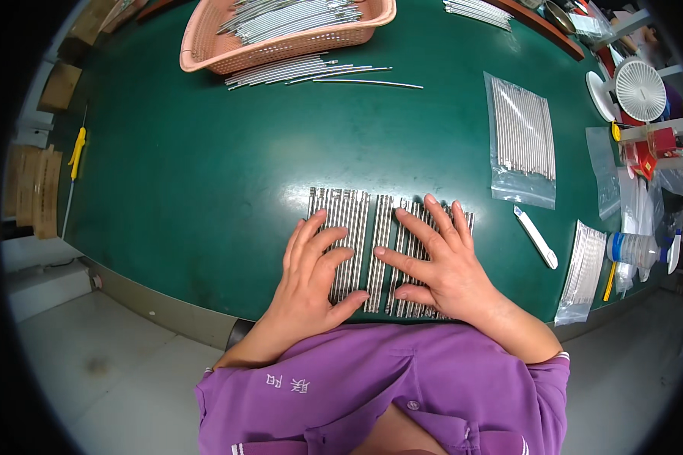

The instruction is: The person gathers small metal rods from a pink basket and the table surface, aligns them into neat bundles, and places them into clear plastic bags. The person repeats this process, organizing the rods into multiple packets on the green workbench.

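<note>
Thin silver metal rods lie side by side in a flat row [378, 227] near the front edge of the green table [205, 167]. My left hand [311, 269] rests flat on the left part of the row, fingers spread. Over the right part lies my right hand [436, 262], also flat with fingers apart. Neither hand grips a rod. A narrow gap splits the row between the two hands.
A pink basket [281, 38] of rods stands at the back, with loose rods [311, 72] in front of it. A clear bag of rods [520, 140] lies right, a white tool [536, 236] and another bag [582, 273] nearer. A small white fan [640, 89] stands far right.
</note>
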{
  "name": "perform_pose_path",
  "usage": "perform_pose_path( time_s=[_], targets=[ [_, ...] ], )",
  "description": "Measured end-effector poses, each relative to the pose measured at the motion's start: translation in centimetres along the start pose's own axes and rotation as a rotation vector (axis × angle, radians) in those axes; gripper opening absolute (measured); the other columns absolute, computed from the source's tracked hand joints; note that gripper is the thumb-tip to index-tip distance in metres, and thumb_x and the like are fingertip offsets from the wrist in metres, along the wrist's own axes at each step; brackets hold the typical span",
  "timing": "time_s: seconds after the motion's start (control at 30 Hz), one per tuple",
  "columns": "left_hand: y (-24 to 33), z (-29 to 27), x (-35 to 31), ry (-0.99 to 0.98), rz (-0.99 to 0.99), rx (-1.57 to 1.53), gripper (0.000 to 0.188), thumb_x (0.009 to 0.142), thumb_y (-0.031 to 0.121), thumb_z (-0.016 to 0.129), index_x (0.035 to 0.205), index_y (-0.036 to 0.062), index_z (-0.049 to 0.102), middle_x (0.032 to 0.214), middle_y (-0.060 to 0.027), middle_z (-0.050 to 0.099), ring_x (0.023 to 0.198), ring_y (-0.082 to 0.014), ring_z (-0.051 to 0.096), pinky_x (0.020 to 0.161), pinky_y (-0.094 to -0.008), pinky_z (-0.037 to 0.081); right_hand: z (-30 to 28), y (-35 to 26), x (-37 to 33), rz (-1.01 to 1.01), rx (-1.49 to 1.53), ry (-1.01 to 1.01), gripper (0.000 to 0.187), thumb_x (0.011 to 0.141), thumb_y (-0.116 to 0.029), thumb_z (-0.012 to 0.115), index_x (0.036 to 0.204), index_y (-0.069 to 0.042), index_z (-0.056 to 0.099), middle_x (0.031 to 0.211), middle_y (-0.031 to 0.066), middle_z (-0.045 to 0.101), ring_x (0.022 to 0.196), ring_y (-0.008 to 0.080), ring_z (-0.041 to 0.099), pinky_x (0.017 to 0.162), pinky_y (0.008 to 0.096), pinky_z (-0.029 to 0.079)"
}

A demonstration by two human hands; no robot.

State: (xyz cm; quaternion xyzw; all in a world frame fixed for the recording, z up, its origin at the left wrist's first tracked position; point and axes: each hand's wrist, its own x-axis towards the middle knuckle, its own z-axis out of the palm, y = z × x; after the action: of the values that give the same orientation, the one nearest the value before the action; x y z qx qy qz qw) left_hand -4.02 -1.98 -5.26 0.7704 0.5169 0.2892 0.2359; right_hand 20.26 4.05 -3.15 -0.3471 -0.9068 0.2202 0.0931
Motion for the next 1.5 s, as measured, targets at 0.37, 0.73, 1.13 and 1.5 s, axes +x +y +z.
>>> perform_pose_path(
  time_s=[0.37,0.73,1.13,1.5],
  targets=[
    [0.2,-0.2,0.1,-0.016,-0.019,-0.009,0.052,0.075,0.024,0.078,0.116,0.0045,0.053,0.134,-0.0153,0.045,0.138,-0.0426,0.031,0.111,-0.0629,0.024,-0.7,0.5,-0.6,-0.002,0.036,0.003,0.062,0.071,-0.043,0.077,0.129,-0.03,0.062,0.15,0.0088,0.039,0.144,0.0398,0.025,0.115,0.063,0.016],
    [0.1,-0.2,0.1,0.012,-0.008,-0.038,0.046,0.075,0.015,0.075,0.114,0.0049,0.053,0.133,-0.0158,0.046,0.138,-0.0431,0.032,0.112,-0.0625,0.024,0.3,-0.5,0.7,-0.032,-0.018,-0.034,0.066,0.073,-0.045,0.075,0.134,-0.031,0.057,0.151,0.0083,0.038,0.144,0.04,0.024,0.114,0.064,0.016],
    [0.1,-0.2,0.1,0.029,-0.015,-0.049,0.041,0.077,0.012,0.072,0.112,0.0039,0.054,0.131,-0.0162,0.047,0.137,-0.0434,0.033,0.111,-0.0612,0.025,-0.4,-0.4,0.2,-0.038,0.079,-0.072,0.069,0.073,-0.043,0.076,0.136,-0.026,0.056,0.152,0.01,0.036,0.145,0.0409,0.023,0.115,0.0633,0.015],
    [-0.6,0.2,-0.1,0.141,-0.025,-0.102,0.026,0.081,0.008,0.065,0.104,0.0036,0.053,0.121,-0.0185,0.052,0.131,-0.0474,0.039,0.106,-0.0571,0.032,0.7,-1.4,2.5,-0.055,0.017,-0.059,0.068,0.073,-0.044,0.075,0.137,-0.031,0.055,0.154,0.0196,0.029,0.145,0.0439,0.021,0.114,0.0646,0.015]
  ],
)
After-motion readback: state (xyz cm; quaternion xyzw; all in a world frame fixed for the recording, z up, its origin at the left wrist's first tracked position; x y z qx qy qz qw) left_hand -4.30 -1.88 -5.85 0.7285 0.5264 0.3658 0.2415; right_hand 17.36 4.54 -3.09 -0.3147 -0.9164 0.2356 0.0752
